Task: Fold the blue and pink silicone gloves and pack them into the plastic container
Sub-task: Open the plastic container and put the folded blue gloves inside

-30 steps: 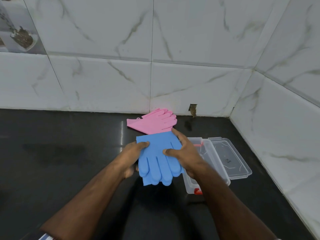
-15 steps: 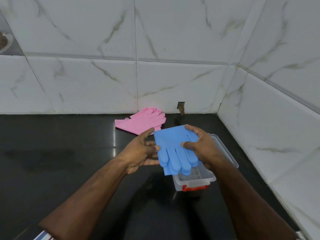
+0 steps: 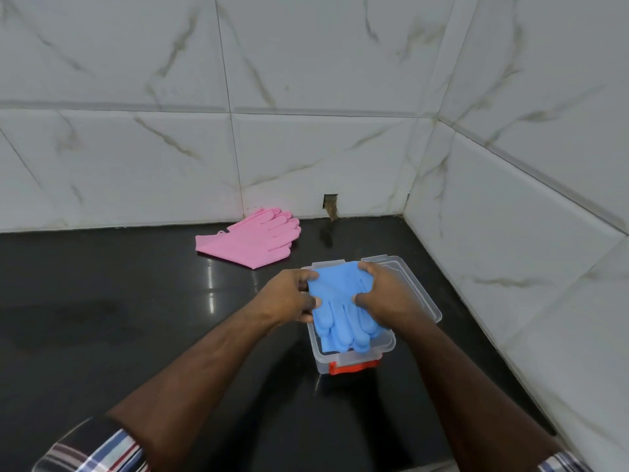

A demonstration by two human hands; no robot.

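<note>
The folded blue gloves (image 3: 340, 315) lie in the mouth of the clear plastic container (image 3: 354, 359), fingers pointing toward me over its near end. My left hand (image 3: 289, 296) grips their left edge and my right hand (image 3: 384, 294) grips their right side. The container has a red clip on its near end. The pink gloves (image 3: 253, 238) lie flat on the black counter near the back wall, apart from both hands.
The container's clear lid (image 3: 420, 294) lies just right of it, partly under my right hand. White marble-tiled walls (image 3: 510, 233) meet in a corner behind and to the right. The black counter (image 3: 102, 318) stretches to the left.
Both hands have carried the blue gloves right and down from above the counter into the container. The view has shifted, so the pink gloves now sit further from the hands.
</note>
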